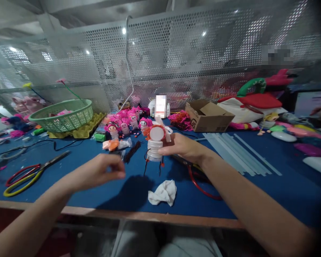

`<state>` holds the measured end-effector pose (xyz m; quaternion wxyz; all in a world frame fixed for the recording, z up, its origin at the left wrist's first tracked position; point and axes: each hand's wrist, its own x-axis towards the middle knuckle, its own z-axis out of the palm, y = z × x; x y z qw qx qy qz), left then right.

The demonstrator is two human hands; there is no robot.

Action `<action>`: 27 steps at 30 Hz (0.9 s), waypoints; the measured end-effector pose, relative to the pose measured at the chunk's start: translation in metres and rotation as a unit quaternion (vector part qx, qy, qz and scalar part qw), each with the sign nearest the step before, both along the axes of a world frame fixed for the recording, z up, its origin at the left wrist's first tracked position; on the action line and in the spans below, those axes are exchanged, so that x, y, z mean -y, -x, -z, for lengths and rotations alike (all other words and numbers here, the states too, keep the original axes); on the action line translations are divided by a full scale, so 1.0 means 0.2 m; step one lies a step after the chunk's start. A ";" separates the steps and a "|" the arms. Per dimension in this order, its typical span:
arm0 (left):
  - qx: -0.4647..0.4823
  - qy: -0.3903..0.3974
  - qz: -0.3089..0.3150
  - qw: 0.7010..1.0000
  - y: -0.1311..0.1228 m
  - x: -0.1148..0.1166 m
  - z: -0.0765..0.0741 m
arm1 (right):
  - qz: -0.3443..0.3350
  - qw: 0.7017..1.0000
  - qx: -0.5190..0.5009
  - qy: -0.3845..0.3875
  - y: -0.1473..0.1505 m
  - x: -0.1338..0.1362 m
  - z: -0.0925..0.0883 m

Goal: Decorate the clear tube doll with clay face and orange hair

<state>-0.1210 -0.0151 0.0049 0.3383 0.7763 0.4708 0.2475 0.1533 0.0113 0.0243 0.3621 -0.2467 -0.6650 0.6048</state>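
Note:
My right hand (176, 147) is closed around the side of a small doll (155, 144) held upright over the table. It has a blank white round face, orange hair, a white ribbed body, a white ribbon and thin dark legs. To its left hovers my left hand (105, 171), fingers curled toward the thumb; anything between the fingertips is too small or hidden to make out. On the table below the doll lies a crumpled white tissue (163, 193). Scissors with red and yellow handles (205, 182) rest partly hidden under my right forearm.
Another pair of scissors (33, 175) lies at left, near a green basket (61, 116). Several pink-haired dolls (123, 125) stand behind my hands. A cardboard box (210, 117) and pale translucent sticks (234, 153) are at right. A perforated metal screen (176, 53) rises behind the table.

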 end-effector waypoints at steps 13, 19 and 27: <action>0.104 0.093 0.057 0.989 -0.39 -0.31 0.09 | 0.112 0.976 0.153 -0.112 0.01 -0.13 0.16; 0.098 0.117 0.088 0.984 -0.35 -0.23 0.03 | 0.074 0.973 0.201 -0.085 -0.01 -0.08 0.06; -0.030 0.053 0.046 0.997 -0.27 -0.27 0.01 | 0.095 0.963 0.248 -0.052 0.02 -0.20 0.15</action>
